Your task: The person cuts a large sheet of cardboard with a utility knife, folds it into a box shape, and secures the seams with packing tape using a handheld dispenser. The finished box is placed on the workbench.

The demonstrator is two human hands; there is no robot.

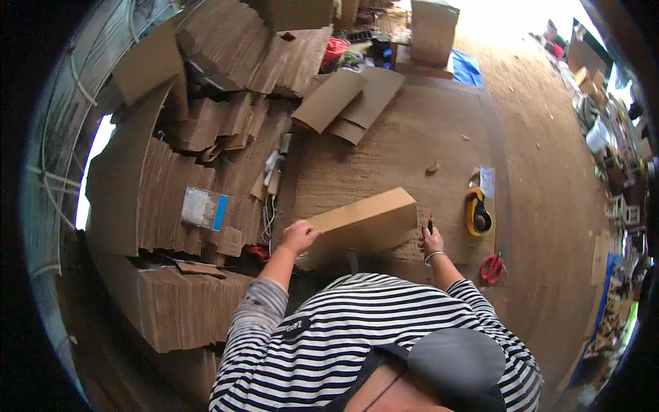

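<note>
A long, closed cardboard box (pixel 371 221) lies at a slant on the worktable in front of me. My left hand (pixel 300 235) is closed on the box's left end, fingers curled over its upper edge. Just past the box's right end, my right hand (pixel 432 242) grips a small slim tool (pixel 430 224) with a black and red handle; its thin tip points away from me, and I cannot make out its exact kind. To the right lie a yellow and black tape dispenser (pixel 477 213) and red-handled scissors (pixel 491 268).
Tall stacks of flattened cardboard (pixel 185 165) line the left side, with a clear packet (pixel 204 208) on one. Loose cardboard sheets (pixel 329 101) lie at the table's far edge. A crumpled scrap (pixel 432 168) and a small pale packet (pixel 487 182) rest on the worktable (pixel 384 151).
</note>
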